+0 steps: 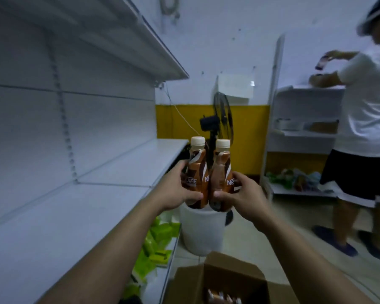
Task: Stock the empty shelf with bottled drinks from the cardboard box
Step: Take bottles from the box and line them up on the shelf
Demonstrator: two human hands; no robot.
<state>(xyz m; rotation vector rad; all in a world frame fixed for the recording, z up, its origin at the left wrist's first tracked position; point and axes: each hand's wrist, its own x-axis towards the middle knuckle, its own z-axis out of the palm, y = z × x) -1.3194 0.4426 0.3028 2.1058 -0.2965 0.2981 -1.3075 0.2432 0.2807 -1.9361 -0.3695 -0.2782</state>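
At mid-height in front of the bare white shelf (110,172), two brown coffee bottles are held upright side by side, touching or very nearly so. The left hand (176,189) wraps the left bottle (196,172) around its lower body, fingers curled behind and thumb across the front; the right hand (239,194) clasps the right bottle (222,174) the same way — each grip is closed snugly on its bottle. Both bottles have cream caps, and they hang just off the shelf's right edge, over the aisle, not yet set on the board.

Near the bottom edge sits the open cardboard box (226,279), flaps up, with the tops of more bottles (224,298) showing inside. Directly behind the held bottles stands a white bucket (201,229), and farther back a black standing fan (222,119) against a yellow-and-white wall. Green packets (156,240) lie on the lower shelf at left. At far right another person (369,119) in a white shirt and dark shorts reaches toward a second white rack (303,137).

The labels read partly: "CAFE" on the left bottle and "NES" on each — the rest is hidden by fingers.
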